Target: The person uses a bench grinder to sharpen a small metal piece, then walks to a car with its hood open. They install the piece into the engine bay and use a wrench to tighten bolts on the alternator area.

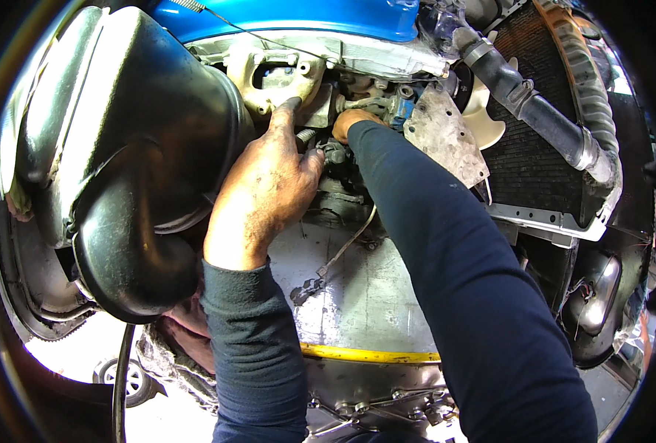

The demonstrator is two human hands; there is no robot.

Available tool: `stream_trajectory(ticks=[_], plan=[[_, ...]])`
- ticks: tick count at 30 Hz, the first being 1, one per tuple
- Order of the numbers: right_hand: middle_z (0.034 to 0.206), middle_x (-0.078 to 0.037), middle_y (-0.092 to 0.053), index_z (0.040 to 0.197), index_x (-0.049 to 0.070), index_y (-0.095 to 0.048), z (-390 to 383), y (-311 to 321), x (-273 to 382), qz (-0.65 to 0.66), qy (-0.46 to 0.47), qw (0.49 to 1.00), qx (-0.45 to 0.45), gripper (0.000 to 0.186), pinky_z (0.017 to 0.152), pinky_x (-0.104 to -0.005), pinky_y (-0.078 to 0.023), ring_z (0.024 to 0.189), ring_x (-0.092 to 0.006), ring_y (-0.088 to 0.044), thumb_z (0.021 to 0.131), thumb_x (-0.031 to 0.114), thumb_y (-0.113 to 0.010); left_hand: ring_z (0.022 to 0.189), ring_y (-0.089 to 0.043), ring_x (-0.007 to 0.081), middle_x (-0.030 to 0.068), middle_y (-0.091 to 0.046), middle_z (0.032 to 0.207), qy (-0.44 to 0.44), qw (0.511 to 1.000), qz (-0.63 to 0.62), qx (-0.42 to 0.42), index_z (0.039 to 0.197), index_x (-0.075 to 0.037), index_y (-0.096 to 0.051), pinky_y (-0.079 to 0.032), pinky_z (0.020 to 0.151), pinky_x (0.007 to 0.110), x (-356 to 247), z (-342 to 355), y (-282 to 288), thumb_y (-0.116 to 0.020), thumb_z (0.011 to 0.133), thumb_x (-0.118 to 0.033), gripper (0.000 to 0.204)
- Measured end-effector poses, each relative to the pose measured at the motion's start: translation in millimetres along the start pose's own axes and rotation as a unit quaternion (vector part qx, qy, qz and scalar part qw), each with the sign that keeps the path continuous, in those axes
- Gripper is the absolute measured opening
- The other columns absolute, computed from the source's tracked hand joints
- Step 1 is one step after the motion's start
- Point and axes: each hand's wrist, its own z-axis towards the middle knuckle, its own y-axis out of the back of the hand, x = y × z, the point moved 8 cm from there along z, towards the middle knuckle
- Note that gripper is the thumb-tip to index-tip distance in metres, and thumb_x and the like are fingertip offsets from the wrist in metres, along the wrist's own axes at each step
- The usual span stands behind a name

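My left hand (263, 190) rests at the engine with its index finger stretched up against a pale cast metal bracket (271, 98). Its thumb stands apart beside a dark metal fitting (333, 153); the other fingers are mostly out of sight. To the right, my right hand (356, 122) reaches in among the engine parts near a small blue part (402, 108). Its fingertips are hidden, so what they touch does not show. Close to the right forearm is a flat, stained metal plate (446, 137) with holes. A thin cable (350, 244) hangs below the hands.
A big black rounded housing (173, 111) with a curved duct crowds the left side. At the right are a pale fan blade (483, 118), a radiator (523, 173) and a clamped black hose (549, 122). A blue cover (291, 18) lies beyond; a yellow-edged strip (372, 356) crosses nearer.
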Motion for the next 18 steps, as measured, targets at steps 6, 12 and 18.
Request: stream_trajectory(ticks=[6,12,18], plan=[[0.12,-0.029,-0.071,0.104,0.0,-0.079,6,-4,0,-0.005,0.005,1.0,0.011,0.039,0.095,-0.0584,-0.054,0.115,-0.0469,-0.069,0.069,0.006,-0.064,0.1,-0.068,0.0503,0.0361,-0.069,0.101,-0.049,0.998,0.012,-0.03,0.147,0.003,-0.043,-0.053,0.088,0.054,-3,0,2,-0.064,0.094,-0.019,0.062],[0.116,-0.032,-0.071,0.101,0.0,-0.08,-2,-1,0,-0.018,0.004,0.998,0.06,0.041,0.094,-0.0587,-0.055,0.112,-0.048,-0.07,0.064,0.003,-0.063,0.1,-0.068,0.05,0.0359,-0.069,0.1,-0.051,0.998,0.017,-0.035,0.147,0.004,-0.042,-0.053,0.088,0.054,-3,0,3,-0.064,0.094,-0.019,0.062],[0.119,-0.031,-0.071,0.103,0.001,-0.08,-2,-1,-2,0.001,-0.014,1.0,0.018,0.041,0.096,-0.0603,-0.054,0.114,-0.0478,-0.069,0.066,0.004,-0.063,0.1,-0.068,0.05,0.0355,-0.069,0.101,-0.045,0.998,0.012,-0.029,0.148,0.004,-0.042,-0.054,0.088,0.053,-3,-1,2,-0.064,0.094,-0.019,0.063]])
